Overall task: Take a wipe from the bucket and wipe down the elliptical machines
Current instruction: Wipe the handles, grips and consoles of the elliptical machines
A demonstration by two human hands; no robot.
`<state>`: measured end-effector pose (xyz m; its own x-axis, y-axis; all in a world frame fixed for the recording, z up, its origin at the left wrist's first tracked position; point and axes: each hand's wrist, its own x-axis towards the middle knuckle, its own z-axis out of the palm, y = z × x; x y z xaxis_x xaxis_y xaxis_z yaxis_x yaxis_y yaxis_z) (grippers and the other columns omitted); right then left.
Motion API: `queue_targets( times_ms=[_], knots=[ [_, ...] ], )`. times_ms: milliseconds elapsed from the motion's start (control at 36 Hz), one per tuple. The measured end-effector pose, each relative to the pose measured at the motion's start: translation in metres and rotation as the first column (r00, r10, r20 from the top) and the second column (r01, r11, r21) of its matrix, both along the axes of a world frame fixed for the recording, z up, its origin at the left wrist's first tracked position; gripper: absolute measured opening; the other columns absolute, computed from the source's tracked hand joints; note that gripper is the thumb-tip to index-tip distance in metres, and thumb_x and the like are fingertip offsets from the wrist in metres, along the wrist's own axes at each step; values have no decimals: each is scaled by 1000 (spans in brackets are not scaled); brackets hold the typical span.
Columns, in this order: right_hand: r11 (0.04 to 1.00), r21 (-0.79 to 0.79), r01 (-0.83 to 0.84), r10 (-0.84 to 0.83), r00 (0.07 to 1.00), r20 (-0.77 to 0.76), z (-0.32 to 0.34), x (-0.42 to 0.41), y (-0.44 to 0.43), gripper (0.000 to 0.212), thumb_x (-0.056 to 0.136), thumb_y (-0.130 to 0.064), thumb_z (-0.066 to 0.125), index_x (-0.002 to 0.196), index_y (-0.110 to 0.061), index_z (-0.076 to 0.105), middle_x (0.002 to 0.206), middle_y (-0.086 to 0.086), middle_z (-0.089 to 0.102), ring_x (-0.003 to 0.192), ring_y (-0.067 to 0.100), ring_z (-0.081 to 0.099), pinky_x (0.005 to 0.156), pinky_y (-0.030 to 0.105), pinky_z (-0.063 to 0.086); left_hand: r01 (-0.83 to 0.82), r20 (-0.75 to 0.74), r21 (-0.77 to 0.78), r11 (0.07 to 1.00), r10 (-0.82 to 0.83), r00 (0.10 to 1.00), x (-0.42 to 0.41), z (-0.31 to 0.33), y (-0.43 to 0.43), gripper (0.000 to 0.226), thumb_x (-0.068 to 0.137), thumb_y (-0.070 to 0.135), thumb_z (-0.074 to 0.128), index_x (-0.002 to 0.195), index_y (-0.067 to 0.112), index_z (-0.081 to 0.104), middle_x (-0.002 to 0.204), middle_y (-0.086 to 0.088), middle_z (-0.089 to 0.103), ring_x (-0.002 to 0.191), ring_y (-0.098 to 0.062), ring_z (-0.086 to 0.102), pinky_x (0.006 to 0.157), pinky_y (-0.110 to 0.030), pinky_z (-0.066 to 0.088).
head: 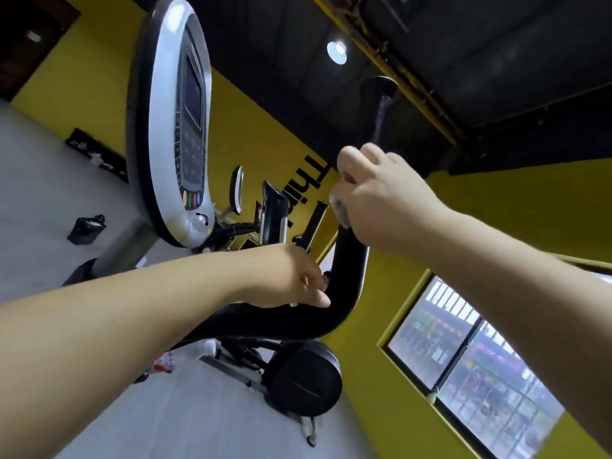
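Glossy silver plastic seen on the console (165,134), smooth black matt coating on the handlebar (344,279), soft white cloth-like wipe (341,210).

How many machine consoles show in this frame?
2. The large silver console stands close at upper left; a second console, small and farther back, sits right of its lower end. Others may be hidden behind the arms.

The view is strongly tilted. The right hand (384,200) is closed around a white wipe (339,207), pressed against the black curved handlebar (347,276) of the elliptical machine. The left hand (288,276) rests on the same bar lower down, at its bend. The silver console (175,127) stands to the left, against yellow walls
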<state>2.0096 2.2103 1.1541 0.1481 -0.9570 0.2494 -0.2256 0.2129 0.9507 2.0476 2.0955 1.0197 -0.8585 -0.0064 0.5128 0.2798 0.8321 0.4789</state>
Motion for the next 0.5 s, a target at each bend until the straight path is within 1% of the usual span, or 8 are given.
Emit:
queue_targets(
  times_ms=[83, 167, 222, 278, 333, 389, 444, 500],
  knots=[
    [993, 118, -9, 14, 999, -44, -12, -7, 10, 10, 78, -16, 59, 69, -17, 64, 92, 6, 50, 78, 25, 45, 58, 36, 41, -9, -35, 1, 1000, 9, 999, -6, -5, -3, 26, 88, 51, 59, 85, 28, 70, 81, 9, 62, 79, -10, 60, 68, -27, 47],
    [998, 50, -34, 40, 989, -142, 7, -1, 2, 33, 84, -24, 34, 73, -23, 64, 95, 3, 50, 85, 26, 45, 64, 35, 37, -40, 4, -17, 999, 40, 999, -7, -1, -4, 29, 86, 53, 59, 70, 30, 63, 74, 7, 57, 73, -13, 57, 63, -26, 43],
    [999, -42, -21, 11, 975, -222, 27, 8, -9, 26, 87, -28, 42, 82, -24, 67, 104, 4, 47, 95, 28, 43, 71, 35, 32, -45, 80, -52, 998, 49, 996, -5, 6, -2, 31, 87, 54, 57, 67, 31, 59, 74, 9, 56, 75, -11, 56, 70, -27, 47],
    [991, -128, -27, -5, 971, -239, 43, 14, -20, 18, 87, -26, 52, 90, -19, 68, 110, 7, 46, 102, 32, 41, 75, 37, 30, -45, 140, -110, 993, 60, 988, -3, 13, 1, 33, 90, 53, 53, 66, 30, 56, 77, 9, 56, 79, -12, 55, 82, -31, 48],
    [980, -194, -34, -6, 979, -203, 51, 20, -26, 27, 90, -23, 43, 94, -14, 68, 112, 11, 44, 105, 35, 39, 77, 41, 31, -53, 170, -144, 988, 77, 982, 0, 16, 4, 37, 93, 52, 48, 72, 25, 60, 82, 4, 57, 81, -15, 56, 82, -30, 46],
    [978, -207, -23, -15, 984, -177, 52, 21, -30, 28, 90, -20, 40, 98, -14, 66, 116, 11, 42, 106, 34, 38, 79, 41, 32, -64, 176, -150, 987, 90, 980, 1, 18, 6, 47, 95, 53, 42, 87, 12, 64, 81, -1, 55, 77, -16, 53, 73, -27, 42],
    [985, -173, -3, -20, 991, -132, 48, 17, -27, 19, 88, -15, 50, 99, -13, 64, 117, 12, 42, 103, 34, 39, 77, 39, 34, -78, 185, -156, 985, 106, 977, 1, 19, 8, 52, 97, 53, 37, 95, 9, 64, 82, -3, 55, 75, -16, 52, 68, -24, 39],
    [995, -82, -62, 55, 995, -87, 40, 8, -18, 12, 83, -9, 58, 92, -9, 66, 108, 14, 47, 92, 33, 43, 69, 36, 35, -90, 203, -145, 985, 119, 972, 1, 20, 9, 54, 97, 55, 35, 97, 9, 64, 87, -6, 59, 80, -19, 57, 72, -24, 42]
  ],
)
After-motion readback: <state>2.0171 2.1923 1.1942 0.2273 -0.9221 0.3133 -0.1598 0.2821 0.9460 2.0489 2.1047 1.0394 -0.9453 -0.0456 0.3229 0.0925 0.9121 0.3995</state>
